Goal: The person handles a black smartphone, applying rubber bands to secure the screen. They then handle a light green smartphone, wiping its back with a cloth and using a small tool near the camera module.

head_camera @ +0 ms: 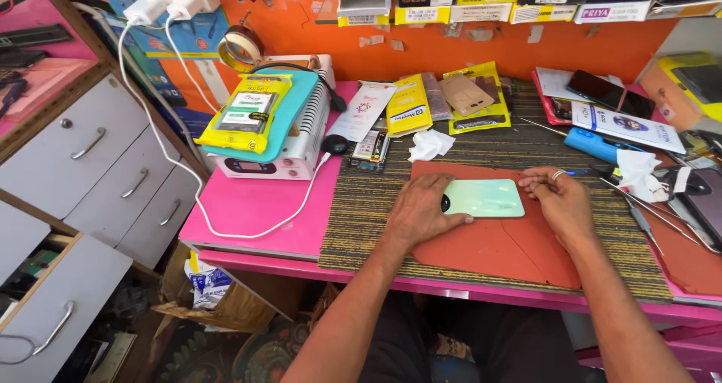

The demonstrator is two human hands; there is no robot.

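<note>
A pale green smartphone [485, 197] lies back-up on a red-brown work mat [496, 251]. My left hand [417, 211] rests on the phone's left end, thumb along its lower edge near the camera ring. My right hand [560, 199], wearing a ring, touches the phone's right end with its fingertips. Both hands steady the phone flat on the mat.
A striped woven mat [361, 225] covers the pink table [248, 210]. A white heating machine [289, 139] with a yellow packet on top stands at left. A blue tool [594, 144], tweezers [643, 225], a white tissue [430, 145] and packets lie around. Grey drawers [105, 157] stand left.
</note>
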